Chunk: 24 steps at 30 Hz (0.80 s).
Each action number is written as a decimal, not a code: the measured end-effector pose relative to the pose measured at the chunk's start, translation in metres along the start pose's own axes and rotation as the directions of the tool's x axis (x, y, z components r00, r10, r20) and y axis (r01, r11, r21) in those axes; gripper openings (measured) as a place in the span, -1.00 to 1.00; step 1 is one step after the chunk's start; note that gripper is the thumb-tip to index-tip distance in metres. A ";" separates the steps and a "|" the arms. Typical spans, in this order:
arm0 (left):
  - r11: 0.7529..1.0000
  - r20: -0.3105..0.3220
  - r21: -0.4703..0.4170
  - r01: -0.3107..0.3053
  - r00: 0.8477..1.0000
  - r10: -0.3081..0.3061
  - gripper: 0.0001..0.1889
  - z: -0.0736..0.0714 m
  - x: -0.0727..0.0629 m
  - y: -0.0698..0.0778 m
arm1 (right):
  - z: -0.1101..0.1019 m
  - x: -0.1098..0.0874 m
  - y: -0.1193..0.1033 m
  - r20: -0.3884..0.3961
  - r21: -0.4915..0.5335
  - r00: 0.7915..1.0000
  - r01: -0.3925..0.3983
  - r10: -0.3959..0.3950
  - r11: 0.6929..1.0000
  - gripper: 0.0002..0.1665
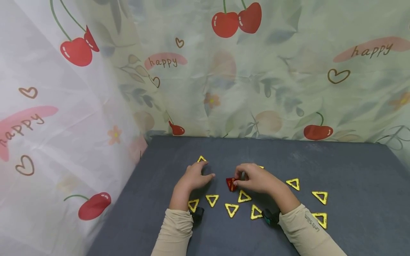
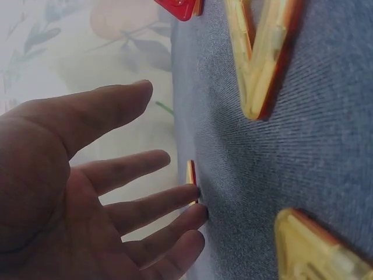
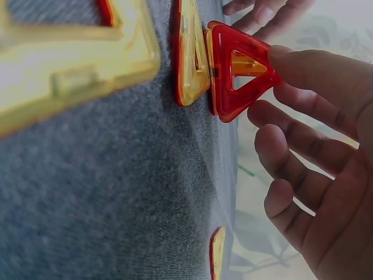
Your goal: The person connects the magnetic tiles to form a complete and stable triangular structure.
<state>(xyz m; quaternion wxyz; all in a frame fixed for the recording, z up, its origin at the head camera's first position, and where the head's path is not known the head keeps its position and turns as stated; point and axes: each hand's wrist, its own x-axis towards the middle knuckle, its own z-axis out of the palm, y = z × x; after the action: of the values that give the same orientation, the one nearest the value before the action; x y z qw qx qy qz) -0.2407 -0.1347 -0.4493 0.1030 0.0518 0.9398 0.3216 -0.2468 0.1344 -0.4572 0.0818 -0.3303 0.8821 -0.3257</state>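
My right hand [image 1: 256, 177] pinches the tip of a red triangular magnetic tile [image 3: 221, 73] between thumb and fingertip. That tile stands tilted up from the mat, and an orange piece shows through its opening; whether the two are joined I cannot tell. Just beside it lies a yellow triangular tile [image 1: 245, 201]. My left hand [image 1: 195, 176] hovers with its fingers spread and nothing in its grasp. Its fingertips are near a farther yellow triangular tile [image 1: 201, 156], partly hidden by them in the head view; contact is unclear.
Several more yellow triangular tiles lie scattered on the dark grey tabletop [image 1: 153, 199], some near the wrists and others at the right, such as one tile [image 1: 297, 184]. Behind and to the left hangs a printed curtain [image 1: 192, 81].
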 end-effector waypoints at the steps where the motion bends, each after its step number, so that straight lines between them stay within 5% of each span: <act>1: 1.000 -0.003 -0.003 -0.004 1.000 0.004 -0.35 0.000 0.001 -0.001 | 0.000 0.000 0.000 0.000 0.000 1.000 -0.001 0.001 1.000 -0.88; 24: 0.998 0.009 0.062 0.006 1.000 -0.006 -0.34 -0.006 0.008 -0.007 | 0.001 0.001 0.000 -0.010 -0.010 1.000 0.009 -0.009 1.000 -0.89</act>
<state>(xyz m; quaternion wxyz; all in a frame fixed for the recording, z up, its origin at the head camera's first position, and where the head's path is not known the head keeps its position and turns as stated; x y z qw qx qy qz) -0.2500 -0.1419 -0.4504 0.1067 0.0537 0.9489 0.2920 -0.2469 0.1337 -0.4576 0.0744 -0.3332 0.8827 -0.3231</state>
